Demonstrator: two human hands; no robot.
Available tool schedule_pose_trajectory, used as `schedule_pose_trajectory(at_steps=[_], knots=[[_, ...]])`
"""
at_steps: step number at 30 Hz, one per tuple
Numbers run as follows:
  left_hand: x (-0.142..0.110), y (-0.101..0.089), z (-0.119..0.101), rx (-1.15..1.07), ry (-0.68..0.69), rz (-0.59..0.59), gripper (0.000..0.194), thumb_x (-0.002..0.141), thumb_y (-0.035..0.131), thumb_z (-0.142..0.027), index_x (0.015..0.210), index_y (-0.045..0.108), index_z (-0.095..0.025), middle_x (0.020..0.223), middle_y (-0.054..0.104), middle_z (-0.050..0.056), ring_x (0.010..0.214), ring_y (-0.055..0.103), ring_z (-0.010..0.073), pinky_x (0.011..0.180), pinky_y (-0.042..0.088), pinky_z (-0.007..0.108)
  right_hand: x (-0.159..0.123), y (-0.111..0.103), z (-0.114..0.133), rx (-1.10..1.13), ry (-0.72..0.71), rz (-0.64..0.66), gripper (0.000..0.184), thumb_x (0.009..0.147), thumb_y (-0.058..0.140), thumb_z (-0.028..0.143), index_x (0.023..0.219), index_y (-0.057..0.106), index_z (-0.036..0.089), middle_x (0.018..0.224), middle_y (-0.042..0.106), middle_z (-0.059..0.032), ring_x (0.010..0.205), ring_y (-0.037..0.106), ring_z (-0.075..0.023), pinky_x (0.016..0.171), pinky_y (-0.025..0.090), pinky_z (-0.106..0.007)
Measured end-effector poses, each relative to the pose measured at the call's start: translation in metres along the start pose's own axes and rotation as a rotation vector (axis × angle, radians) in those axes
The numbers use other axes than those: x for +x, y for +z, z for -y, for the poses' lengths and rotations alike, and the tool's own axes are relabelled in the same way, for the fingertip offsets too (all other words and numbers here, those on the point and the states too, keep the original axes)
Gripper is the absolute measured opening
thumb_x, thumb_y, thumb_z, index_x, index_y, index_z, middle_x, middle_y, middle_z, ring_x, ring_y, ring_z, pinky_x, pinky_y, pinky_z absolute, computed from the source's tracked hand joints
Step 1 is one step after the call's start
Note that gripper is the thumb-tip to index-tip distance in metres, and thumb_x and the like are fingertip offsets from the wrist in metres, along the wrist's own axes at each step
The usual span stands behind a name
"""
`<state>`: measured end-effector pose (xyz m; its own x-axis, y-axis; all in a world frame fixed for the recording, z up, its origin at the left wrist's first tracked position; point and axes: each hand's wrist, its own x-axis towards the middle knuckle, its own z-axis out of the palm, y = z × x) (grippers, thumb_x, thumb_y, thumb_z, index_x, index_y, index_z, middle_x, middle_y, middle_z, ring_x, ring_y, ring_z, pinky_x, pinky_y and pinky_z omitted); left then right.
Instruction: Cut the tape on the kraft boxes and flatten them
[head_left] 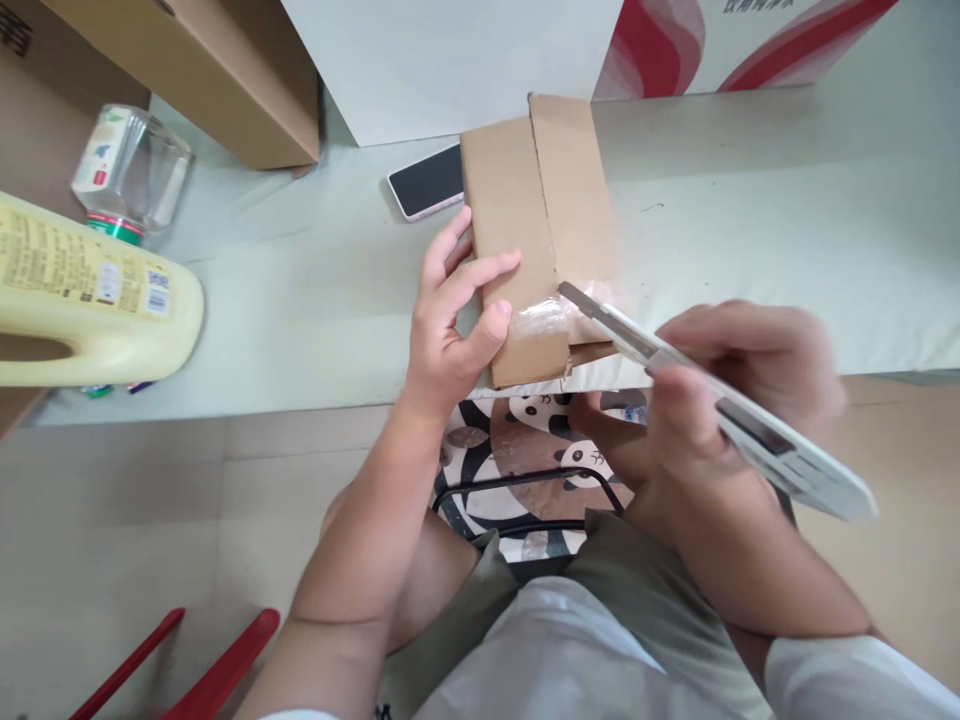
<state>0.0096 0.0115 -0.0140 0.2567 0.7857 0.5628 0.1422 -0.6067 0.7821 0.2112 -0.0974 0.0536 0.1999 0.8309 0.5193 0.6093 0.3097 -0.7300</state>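
Note:
A small brown cardboard box [536, 210] lies on the pale table [300, 300] near its front edge, its flaps closed and clear tape across the near end. My left hand [450, 320] grips the box's left near corner, thumb on top and fingers curled along its side. My right hand [720, 400] is closed round a white utility knife [720, 405]. The knife's blade tip rests at the taped seam near the box's right front.
A phone [426, 182] lies face up behind the box. At the left stand a yellow jug [90, 300] on its side and a clear plastic bottle [131, 170]. Cardboard boxes [225, 70] and a white and red carton [465, 60] line the back. A panda-pattern seat [525, 450] shows below.

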Motion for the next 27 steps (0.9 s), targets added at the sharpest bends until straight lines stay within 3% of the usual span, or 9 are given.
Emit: schedule_pose_trajectory(at_steps=[4, 8, 13, 17, 21, 27], knots=[[0.000, 0.000, 0.001, 0.015, -0.009, 0.000, 0.043, 0.095, 0.055, -0.066, 0.123, 0.069, -0.036, 0.159, 0.047, 0.003, 0.145, 0.051, 0.0356, 0.123, 0.044, 0.062, 0.009, 0.014, 0.001, -0.057, -0.130, -0.030, 0.032, 0.098, 0.055, 0.052, 0.085, 0.069, 0.027, 0.083, 0.069, -0.0038, 0.076, 0.067, -0.0193, 0.076, 0.057, -0.040], [-0.001, 0.001, 0.001, 0.030, 0.000, -0.005, 0.043, 0.096, 0.055, -0.065, 0.122, 0.070, -0.033, 0.160, 0.046, 0.005, 0.148, 0.049, 0.0372, 0.123, 0.042, 0.063, 0.011, 0.020, 0.000, 0.088, -0.090, 0.014, 0.025, 0.097, 0.055, 0.046, 0.086, 0.064, 0.026, 0.102, 0.079, -0.0040, 0.115, 0.073, -0.0267, 0.104, 0.056, -0.050], [-0.003, 0.002, 0.002, 0.051, 0.042, -0.031, 0.039, 0.098, 0.055, -0.060, 0.122, 0.070, -0.033, 0.158, 0.047, 0.006, 0.145, 0.053, 0.0366, 0.120, 0.046, 0.064, 0.006, 0.019, 0.000, 0.078, -0.022, 0.079, 0.021, 0.096, 0.050, 0.040, 0.089, 0.064, 0.026, 0.107, 0.081, -0.0073, 0.119, 0.073, -0.0317, 0.103, 0.057, -0.055], [-0.004, 0.000, 0.005, 0.059, 0.051, -0.025, 0.039, 0.098, 0.055, -0.059, 0.123, 0.069, -0.033, 0.159, 0.046, 0.006, 0.142, 0.055, 0.0358, 0.118, 0.048, 0.062, 0.003, 0.018, 0.000, -0.015, -0.027, 0.082, 0.020, 0.092, 0.046, 0.038, 0.088, 0.062, 0.026, 0.110, 0.080, -0.0080, 0.122, 0.072, -0.0344, 0.109, 0.051, -0.060], [-0.004, 0.000, 0.007, 0.054, 0.045, -0.023, 0.040, 0.098, 0.054, -0.060, 0.124, 0.069, -0.033, 0.160, 0.045, 0.006, 0.142, 0.055, 0.0357, 0.117, 0.049, 0.062, 0.004, 0.018, 0.002, -0.049, -0.080, 0.075, 0.014, 0.088, 0.047, 0.032, 0.087, 0.060, 0.027, 0.108, 0.081, -0.0050, 0.120, 0.074, -0.0312, 0.114, 0.048, -0.057], [-0.006, -0.001, 0.007, 0.068, 0.047, -0.035, 0.040, 0.099, 0.053, -0.059, 0.122, 0.071, -0.032, 0.159, 0.046, 0.007, 0.143, 0.054, 0.0355, 0.116, 0.051, 0.060, 0.009, 0.013, 0.011, -0.133, -0.121, 0.166, 0.012, 0.081, 0.056, 0.019, 0.087, 0.060, 0.028, 0.109, 0.082, -0.0027, 0.120, 0.074, -0.0299, 0.108, 0.053, -0.050]])
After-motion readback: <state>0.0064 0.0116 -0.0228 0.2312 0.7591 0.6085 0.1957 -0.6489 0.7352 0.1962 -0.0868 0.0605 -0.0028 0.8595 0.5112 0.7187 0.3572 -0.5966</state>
